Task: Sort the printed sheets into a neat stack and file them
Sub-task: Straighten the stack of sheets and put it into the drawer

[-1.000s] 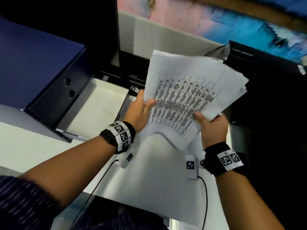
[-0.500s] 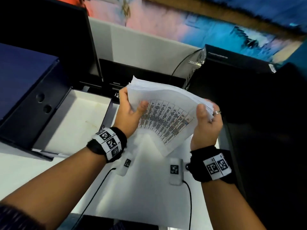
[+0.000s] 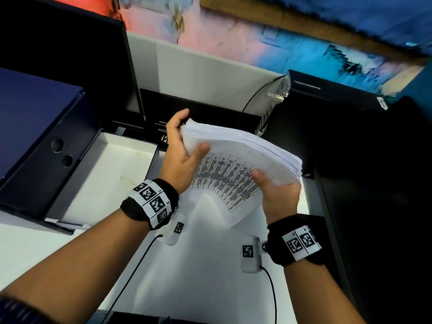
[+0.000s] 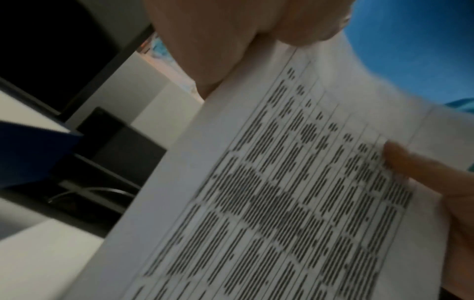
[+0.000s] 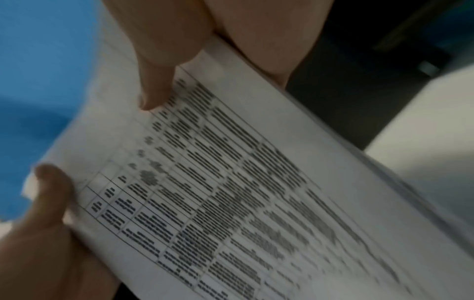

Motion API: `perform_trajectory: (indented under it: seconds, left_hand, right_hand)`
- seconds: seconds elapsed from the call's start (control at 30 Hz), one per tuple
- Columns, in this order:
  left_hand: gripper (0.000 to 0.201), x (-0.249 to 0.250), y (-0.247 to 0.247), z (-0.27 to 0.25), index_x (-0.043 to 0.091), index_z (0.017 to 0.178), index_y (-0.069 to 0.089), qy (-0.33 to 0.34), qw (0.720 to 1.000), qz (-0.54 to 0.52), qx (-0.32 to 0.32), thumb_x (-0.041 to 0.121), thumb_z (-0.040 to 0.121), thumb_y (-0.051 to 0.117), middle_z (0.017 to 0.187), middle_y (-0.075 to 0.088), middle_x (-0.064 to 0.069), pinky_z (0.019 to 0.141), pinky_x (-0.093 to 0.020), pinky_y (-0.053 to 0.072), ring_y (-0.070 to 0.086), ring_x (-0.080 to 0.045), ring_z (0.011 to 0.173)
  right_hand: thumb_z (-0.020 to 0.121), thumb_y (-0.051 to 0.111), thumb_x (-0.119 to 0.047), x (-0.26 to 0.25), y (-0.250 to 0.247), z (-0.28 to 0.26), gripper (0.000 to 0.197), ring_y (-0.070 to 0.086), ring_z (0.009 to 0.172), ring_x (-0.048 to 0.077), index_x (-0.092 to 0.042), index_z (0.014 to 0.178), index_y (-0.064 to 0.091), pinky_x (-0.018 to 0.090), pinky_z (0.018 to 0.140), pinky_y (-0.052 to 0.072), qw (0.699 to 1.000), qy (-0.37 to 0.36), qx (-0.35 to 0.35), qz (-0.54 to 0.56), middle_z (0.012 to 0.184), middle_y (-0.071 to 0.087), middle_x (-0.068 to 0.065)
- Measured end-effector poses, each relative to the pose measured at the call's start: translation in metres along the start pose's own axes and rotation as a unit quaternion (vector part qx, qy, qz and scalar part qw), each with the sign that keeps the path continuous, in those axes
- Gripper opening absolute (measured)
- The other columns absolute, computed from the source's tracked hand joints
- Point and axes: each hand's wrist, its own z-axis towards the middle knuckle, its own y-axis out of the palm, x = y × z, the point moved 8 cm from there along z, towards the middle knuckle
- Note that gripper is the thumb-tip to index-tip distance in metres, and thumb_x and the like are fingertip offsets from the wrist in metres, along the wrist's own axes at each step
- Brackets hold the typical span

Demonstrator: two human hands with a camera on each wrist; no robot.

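Note:
A thick stack of printed sheets [image 3: 233,164] with a black-lined table on top is held in the air over the white desk [image 3: 187,265]. My left hand [image 3: 180,155] grips its left edge, thumb on the top sheet, fingers behind. My right hand [image 3: 278,192] grips the right lower edge, thumb on top. The far edges of the sheets look fairly even and the stack bows upward. In the left wrist view the printed sheets [image 4: 295,192] fill the frame. The right wrist view shows the printed sheets [image 5: 231,192] under both thumbs.
A dark blue box file [image 3: 35,127] lies open at the left with its pale empty tray [image 3: 105,178] beside it. A black monitor [image 3: 70,66] stands behind. A black computer case [image 3: 327,118] with a cable stands at the right, with a dark surface past the desk's right edge.
The loose, fanned sheets have been drawn together into a tighter stack and tipped flatter and lower. Both hands have shifted along the edges while keeping hold.

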Motion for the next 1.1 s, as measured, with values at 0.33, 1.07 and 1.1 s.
perform_trajectory:
  seconds: [0.33, 1.07, 1.1]
  left_hand:
    - [0.053, -0.053, 0.008, -0.024, 0.021, 0.138, 0.039, -0.134, 0.982, 0.049, -0.122, 0.042, 0.092, 0.057, 0.124, 0.061, 0.015, 0.094, -0.018, 0.048, 0.058, 0.007, 0.114]
    - [0.05, -0.03, -0.053, -0.006, 0.02, 0.142, 0.043, -0.191, 0.932, -0.174, 0.254, 0.017, 0.095, 0.06, 0.134, 0.059, 0.008, 0.114, -0.043, 0.032, 0.053, -0.012, 0.126]
    - [0.05, -0.032, -0.054, -0.008, 0.025, 0.14, 0.045, -0.201, 0.933, -0.18, 0.238, 0.022, 0.092, 0.061, 0.136, 0.059, 0.006, 0.112, -0.053, 0.033, 0.054, -0.018, 0.128]
  right_hand:
    - [0.069, 0.085, -0.02, 0.059, -0.011, -0.009, 0.055, 0.057, 0.092, 0.008, -0.006, 0.109, 0.049, 0.013, 0.087, 0.048, 0.989, 0.122, 0.025, -0.073, 0.092, 0.059, -0.008]
    - [0.087, 0.068, -0.012, 0.066, 0.045, -0.027, 0.051, 0.062, 0.118, 0.032, -0.016, 0.136, 0.054, 0.057, 0.096, 0.049, 0.933, 0.19, -0.014, 0.304, 0.13, 0.064, 0.012]
    - [0.09, 0.066, -0.008, 0.063, 0.042, -0.025, 0.046, 0.064, 0.116, 0.032, -0.016, 0.134, 0.056, 0.055, 0.094, 0.051, 0.939, 0.174, -0.004, 0.295, 0.127, 0.066, 0.011]
